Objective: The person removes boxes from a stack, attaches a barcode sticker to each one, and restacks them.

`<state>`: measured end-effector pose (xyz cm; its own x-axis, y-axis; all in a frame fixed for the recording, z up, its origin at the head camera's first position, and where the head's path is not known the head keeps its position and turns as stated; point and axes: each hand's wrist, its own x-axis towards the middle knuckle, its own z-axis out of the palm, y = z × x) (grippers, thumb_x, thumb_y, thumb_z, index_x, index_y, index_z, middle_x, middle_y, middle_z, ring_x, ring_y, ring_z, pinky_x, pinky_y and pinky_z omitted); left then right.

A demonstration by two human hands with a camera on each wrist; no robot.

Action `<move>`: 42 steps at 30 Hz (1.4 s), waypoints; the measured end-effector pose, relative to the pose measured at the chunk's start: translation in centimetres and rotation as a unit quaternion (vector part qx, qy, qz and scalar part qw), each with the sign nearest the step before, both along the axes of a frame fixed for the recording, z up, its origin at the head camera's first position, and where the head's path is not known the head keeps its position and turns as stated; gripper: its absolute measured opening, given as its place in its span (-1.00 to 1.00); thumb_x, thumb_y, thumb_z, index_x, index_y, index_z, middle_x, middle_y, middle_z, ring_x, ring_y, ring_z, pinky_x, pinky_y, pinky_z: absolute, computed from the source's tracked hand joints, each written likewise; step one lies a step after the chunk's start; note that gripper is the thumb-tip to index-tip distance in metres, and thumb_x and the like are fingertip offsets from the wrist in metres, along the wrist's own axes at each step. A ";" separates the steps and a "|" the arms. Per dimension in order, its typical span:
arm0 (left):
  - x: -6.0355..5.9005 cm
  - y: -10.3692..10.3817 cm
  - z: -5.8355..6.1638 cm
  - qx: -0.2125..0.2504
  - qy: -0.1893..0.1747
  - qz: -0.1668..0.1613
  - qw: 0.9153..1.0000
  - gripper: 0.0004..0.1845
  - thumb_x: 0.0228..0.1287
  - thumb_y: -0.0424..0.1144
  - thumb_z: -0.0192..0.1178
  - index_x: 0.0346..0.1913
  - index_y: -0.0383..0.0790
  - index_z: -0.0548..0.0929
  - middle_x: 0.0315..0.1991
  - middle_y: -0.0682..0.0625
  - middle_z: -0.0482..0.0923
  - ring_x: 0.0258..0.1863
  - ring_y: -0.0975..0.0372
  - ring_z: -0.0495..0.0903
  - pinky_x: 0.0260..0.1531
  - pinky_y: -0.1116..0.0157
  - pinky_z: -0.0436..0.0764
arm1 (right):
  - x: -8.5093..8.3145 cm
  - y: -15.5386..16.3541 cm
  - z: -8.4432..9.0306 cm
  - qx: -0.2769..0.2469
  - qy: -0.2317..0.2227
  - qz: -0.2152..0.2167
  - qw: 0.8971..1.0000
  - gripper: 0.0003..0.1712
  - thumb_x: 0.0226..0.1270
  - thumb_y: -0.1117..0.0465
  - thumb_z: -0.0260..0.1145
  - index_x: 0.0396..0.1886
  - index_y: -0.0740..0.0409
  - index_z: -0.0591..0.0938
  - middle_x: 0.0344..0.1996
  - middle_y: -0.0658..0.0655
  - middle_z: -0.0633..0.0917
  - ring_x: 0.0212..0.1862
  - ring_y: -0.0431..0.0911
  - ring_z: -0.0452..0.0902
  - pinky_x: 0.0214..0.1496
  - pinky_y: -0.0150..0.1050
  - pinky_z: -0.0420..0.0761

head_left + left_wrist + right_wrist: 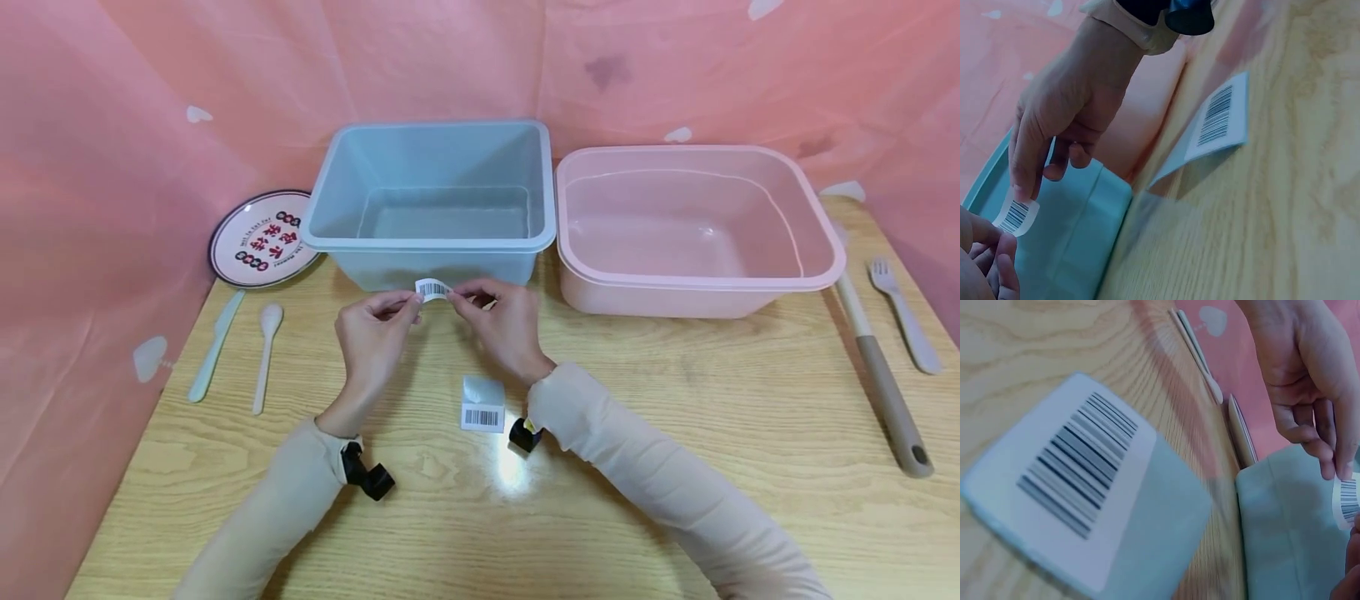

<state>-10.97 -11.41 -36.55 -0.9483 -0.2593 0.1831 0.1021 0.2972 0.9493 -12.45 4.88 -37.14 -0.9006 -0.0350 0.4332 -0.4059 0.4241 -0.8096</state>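
Observation:
Between my two hands a white barcode sticker (432, 290) is held, slightly curved, in front of the near wall of the blue-grey basin (442, 268). My left hand (377, 333) pinches its left end between thumb and fingers. At the other end, the right hand (501, 327) pinches the sticker the same way. Both wrist views show the sticker (1015, 217) at the fingertips, close to the basin wall (1288, 531). On the table nearer the body lies a backing sheet (482, 390) with another barcode sticker (482, 417) on its lower part.
A pink basin (675, 298) stands right of the blue-grey one. A plate (258, 242) touches or nearly touches the blue-grey basin's left side. A knife (216, 346) and a spoon (265, 358) lie at left. A long-handled utensil (885, 392) and a fork (905, 317) lie at right.

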 end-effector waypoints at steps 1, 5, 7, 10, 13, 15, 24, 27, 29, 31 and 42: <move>-0.1 0.0 0.0 0.000 -0.001 0.003 1.000 -0.85 0.13 -0.26 0.40 -0.32 -0.31 0.78 -0.45 -0.27 0.72 -0.60 0.30 0.66 -0.65 0.56 0.48 | -0.1 -0.1 0.0 0.005 -0.001 -0.005 1.000 -0.90 0.18 0.23 0.44 -0.38 0.18 0.79 -0.46 0.12 0.79 -0.49 -0.14 0.64 -0.45 -0.40 0.59; -0.7 0.1 -0.1 0.005 -0.007 0.010 1.000 -0.86 0.14 -0.26 0.40 -0.33 -0.29 0.79 -0.48 -0.26 0.72 -0.58 0.23 0.70 -0.66 0.56 0.49 | -0.7 -0.5 0.0 0.027 -0.003 -0.022 0.999 -0.90 0.19 0.20 0.44 -0.37 0.14 0.80 -0.44 0.09 0.80 -0.55 -0.15 0.64 -0.50 -0.45 0.57; -0.9 0.0 -0.2 0.008 -0.008 0.012 1.000 -0.87 0.14 -0.26 0.39 -0.34 -0.28 0.79 -0.48 -0.25 0.72 -0.56 0.17 0.72 -0.64 0.53 0.54 | -0.9 -0.7 -0.1 0.030 -0.006 -0.026 0.999 -0.90 0.19 0.20 0.44 -0.36 0.13 0.80 -0.43 0.09 0.80 -0.57 -0.16 0.63 -0.53 -0.45 0.56; -1.3 -0.1 -0.4 0.022 -0.011 0.014 1.000 -0.87 0.14 -0.28 0.39 -0.32 -0.30 0.79 -0.44 -0.25 0.73 -0.54 0.11 0.73 -0.58 0.44 0.64 | -1.2 -0.8 -0.1 0.035 -0.013 -0.032 0.999 -0.90 0.18 0.18 0.44 -0.36 0.10 0.80 -0.43 0.07 0.80 -0.59 -0.17 0.62 -0.56 -0.45 0.55; -1.6 -0.2 -0.6 0.044 -0.020 0.019 0.999 -0.85 0.13 -0.30 0.40 -0.29 -0.33 0.78 -0.39 -0.27 0.73 -0.58 0.18 0.72 -0.52 0.33 0.70 | -1.4 -1.0 -0.1 0.038 -0.019 -0.036 0.998 -0.90 0.18 0.17 0.45 -0.36 0.09 0.80 -0.44 0.05 0.80 -0.60 -0.18 0.62 -0.56 -0.44 0.54; -1.8 -0.3 -0.7 0.057 -0.027 0.022 0.998 -0.84 0.13 -0.30 0.40 -0.28 -0.34 0.78 -0.37 -0.27 0.73 -0.63 0.26 0.70 -0.53 0.30 0.70 | -1.6 -1.1 -0.1 0.042 -0.020 -0.039 0.998 -0.89 0.18 0.16 0.45 -0.36 0.09 0.80 -0.43 0.05 0.80 -0.58 -0.18 0.61 -0.55 -0.44 0.54; -2.1 -0.4 -0.8 0.068 -0.030 0.033 0.997 -0.82 0.15 -0.28 0.38 -0.26 -0.35 0.77 -0.31 -0.29 0.73 -0.73 0.38 0.63 -0.69 0.35 0.63 | -1.8 -1.5 0.0 0.065 -0.012 -0.055 0.996 -0.87 0.21 0.12 0.43 -0.37 0.07 0.80 -0.41 0.02 0.80 -0.55 -0.16 0.60 -0.49 -0.37 0.54; -2.4 -0.3 -1.0 0.065 -0.034 0.042 0.996 -0.82 0.14 -0.28 0.38 -0.25 -0.34 0.78 -0.30 -0.27 0.73 -0.74 0.38 0.63 -0.70 0.34 0.63 | -1.9 -1.7 0.0 0.063 -0.011 -0.059 0.996 -0.88 0.20 0.13 0.43 -0.38 0.06 0.80 -0.43 0.02 0.80 -0.57 -0.15 0.60 -0.51 -0.36 0.55; -2.5 -0.3 -1.1 0.061 -0.033 0.047 0.996 -0.82 0.15 -0.27 0.38 -0.25 -0.33 0.78 -0.30 -0.25 0.74 -0.73 0.39 0.63 -0.69 0.31 0.64 | -1.9 -1.7 -0.1 0.060 -0.012 -0.062 0.996 -0.88 0.20 0.13 0.43 -0.38 0.07 0.80 -0.44 0.03 0.80 -0.58 -0.15 0.60 -0.52 -0.36 0.56; -2.7 -0.2 -1.2 0.058 -0.029 0.050 0.997 -0.82 0.15 -0.27 0.38 -0.25 -0.33 0.78 -0.28 -0.24 0.74 -0.73 0.38 0.63 -0.64 0.26 0.67 | -1.9 -1.8 -0.1 0.056 -0.013 -0.066 0.996 -0.88 0.20 0.13 0.43 -0.38 0.07 0.80 -0.44 0.04 0.80 -0.58 -0.14 0.60 -0.51 -0.36 0.56; -3.0 0.0 -1.1 0.038 -0.025 0.062 0.997 -0.84 0.14 -0.27 0.39 -0.27 -0.31 0.79 -0.28 -0.21 0.75 -0.73 0.37 0.63 -0.48 0.15 0.71 | -2.1 -1.9 -0.3 0.050 -0.017 -0.069 0.996 -0.86 0.21 0.12 0.42 -0.36 0.09 0.80 -0.41 0.04 0.80 -0.53 -0.13 0.61 -0.47 -0.34 0.58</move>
<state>-13.99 -11.37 -37.69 -0.9151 -0.3873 0.1126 0.0216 0.2316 0.9726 -14.54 2.94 -37.49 -0.9136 0.0491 0.4037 -0.3119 0.5525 -0.7730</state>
